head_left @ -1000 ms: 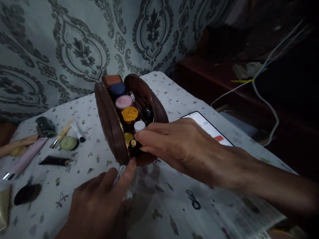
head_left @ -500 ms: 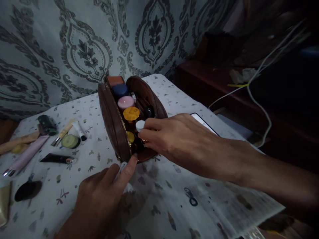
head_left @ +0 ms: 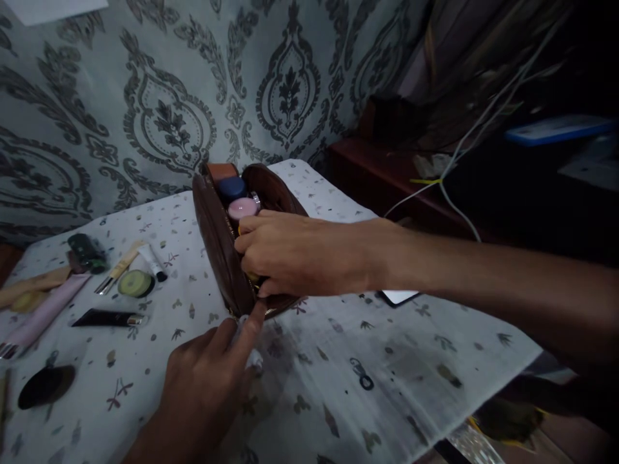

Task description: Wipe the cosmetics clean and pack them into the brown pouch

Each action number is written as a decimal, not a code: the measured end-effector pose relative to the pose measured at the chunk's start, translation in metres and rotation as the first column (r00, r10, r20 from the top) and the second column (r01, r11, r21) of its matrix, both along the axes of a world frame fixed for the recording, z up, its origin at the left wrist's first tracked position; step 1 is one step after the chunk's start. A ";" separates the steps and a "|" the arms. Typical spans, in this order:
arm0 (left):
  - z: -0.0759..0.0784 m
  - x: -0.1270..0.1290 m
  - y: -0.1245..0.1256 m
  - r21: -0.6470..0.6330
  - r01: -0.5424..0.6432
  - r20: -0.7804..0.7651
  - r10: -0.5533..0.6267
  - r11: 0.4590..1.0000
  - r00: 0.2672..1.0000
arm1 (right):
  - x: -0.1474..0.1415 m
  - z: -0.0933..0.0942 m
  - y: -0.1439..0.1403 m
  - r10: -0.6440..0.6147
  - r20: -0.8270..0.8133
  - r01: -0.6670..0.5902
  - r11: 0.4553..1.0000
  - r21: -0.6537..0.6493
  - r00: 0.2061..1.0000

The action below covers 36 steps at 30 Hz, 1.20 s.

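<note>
An unzipped brown cosmetic bag (head_left: 213, 238) stands on the cloth-covered table with jars and bottles inside. Among its contents I see a blue lid (head_left: 232, 187) and a pink lid (head_left: 242, 208). My right hand (head_left: 294, 251) reaches into the bag's opening with fingers curled down; whatever they grip is hidden beneath them. Only slivers of yellow show under the fingers. At the near end, my left hand (head_left: 207, 367) has its index fingertip against the bag's zipped edge. A crumpled white tissue (head_left: 254, 359) pokes out from under that hand's curled fingers.
Left on the table lie a black tube (head_left: 109, 318), a pale green jar (head_left: 136, 283), a small white tube (head_left: 153, 261), a brush (head_left: 118, 267), a pink tube (head_left: 53, 312) and a dark round item (head_left: 47, 386). A phone (head_left: 399, 296) lies partly under my right forearm.
My right hand has moved left and deeper over the bag, covering the amber lid and white cap that showed before. My left hand stays at the bag's near end. The view has shifted slightly.
</note>
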<state>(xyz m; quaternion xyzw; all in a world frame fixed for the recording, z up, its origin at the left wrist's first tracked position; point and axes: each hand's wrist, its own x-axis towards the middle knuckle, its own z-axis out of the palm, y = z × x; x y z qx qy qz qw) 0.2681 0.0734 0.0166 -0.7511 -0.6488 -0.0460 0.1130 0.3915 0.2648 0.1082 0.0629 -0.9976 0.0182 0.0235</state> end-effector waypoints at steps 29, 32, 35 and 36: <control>-0.005 0.001 0.002 -0.062 -0.005 0.032 0.007 0.998 0.999 | -0.030 -0.019 0.023 0.160 0.157 -0.158 0.987 -0.021 0.975; -0.005 0.000 0.001 -0.089 -0.012 0.040 0.016 0.996 0.999 | -0.029 -0.013 0.020 0.107 0.236 -0.121 0.992 0.045 0.966; -0.006 0.000 0.002 -0.094 -0.014 0.053 0.019 0.995 0.998 | -0.028 -0.014 0.020 0.090 0.260 -0.112 0.991 0.073 0.961; -0.007 0.000 0.002 -0.086 -0.013 0.059 0.018 0.996 0.998 | -0.028 -0.015 0.020 0.086 0.262 -0.110 0.991 0.079 0.961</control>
